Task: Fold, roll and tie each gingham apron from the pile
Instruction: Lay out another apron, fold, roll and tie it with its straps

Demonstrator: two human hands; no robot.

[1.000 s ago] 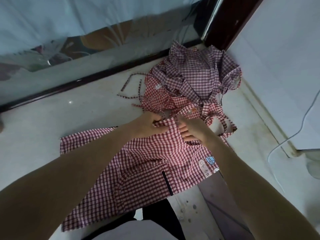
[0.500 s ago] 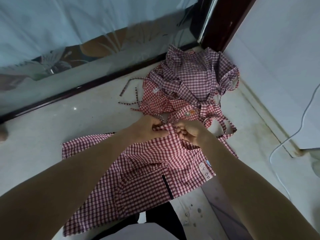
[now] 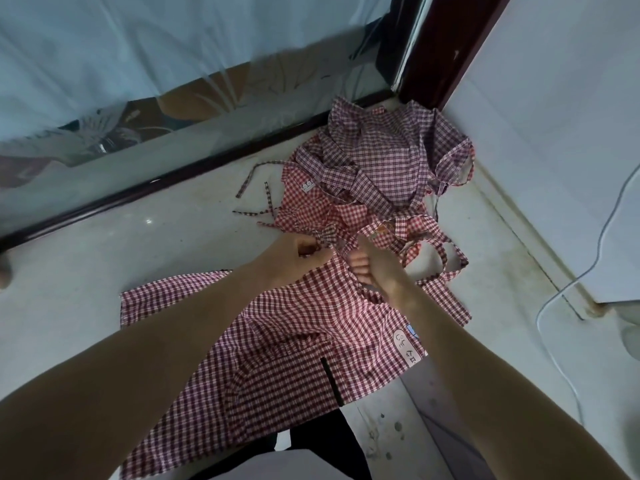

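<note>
A red-and-white gingham apron (image 3: 284, 341) lies spread on the pale floor in front of me, with a dark stripe and white labels near its right edge. At its far top edge my left hand (image 3: 294, 252) pinches the cloth with curled fingers. My right hand (image 3: 374, 268) grips the same top edge right beside it, fingers curled under the fabric. Just beyond both hands lies the pile of gingham aprons (image 3: 374, 174), crumpled in the corner with loose ties (image 3: 263, 195) trailing left and loops of strap (image 3: 440, 258) to the right.
A glass door with a dark frame (image 3: 138, 199) runs along the far side. A white wall (image 3: 554, 133) stands on the right, with a white cable (image 3: 568, 289) trailing down onto the floor. My dark-clad knees (image 3: 311, 441) are at the bottom.
My right hand went from flat fingers on the apron to curled around its top edge. Both hands have drawn close together at that edge. The view shifted slightly.
</note>
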